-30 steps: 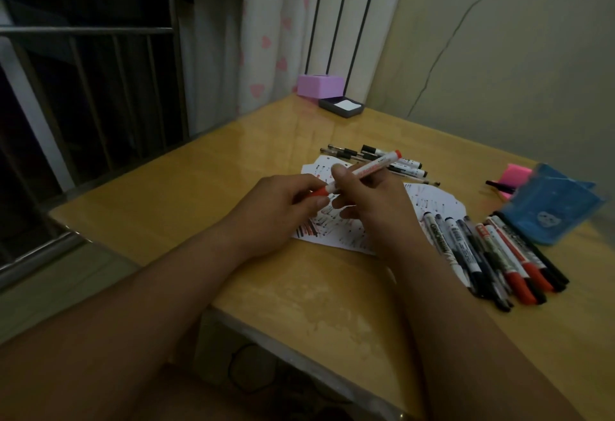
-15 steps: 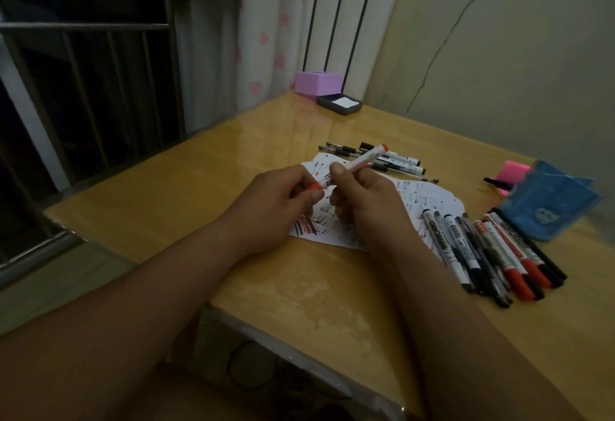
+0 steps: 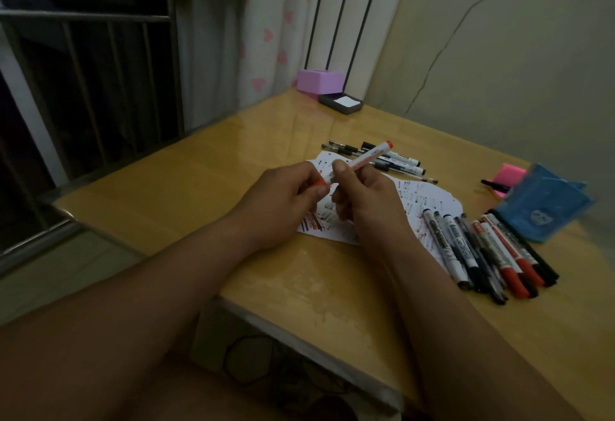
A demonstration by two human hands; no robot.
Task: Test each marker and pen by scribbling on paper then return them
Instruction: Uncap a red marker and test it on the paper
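Around: row of markers [image 3: 482, 254] lies right of the scribbled paper [image 3: 422, 201] on the bench [image 3: 199, 187], pens [image 3: 392, 161] beyond it, blue pouch [image 3: 545, 207] far right | In the way: both hands cover the paper's middle | Marker: red marker [image 3: 366, 159] slants above the paper, right hand [image 3: 369, 201] fingers wrapped round its barrel, left hand [image 3: 283, 201] pinching its red cap end

Place: a room in a home.
Window side: a white curtain [image 3: 266, 37] with pink hearts beside a barred window [image 3: 83, 64].
Wall: plain wall [image 3: 515, 71] with a long crack.
Furniture: a glossy wooden table [image 3: 199, 187] with pens [image 3: 482, 251], scribbled paper [image 3: 429, 201] and a small pink box [image 3: 319, 81].
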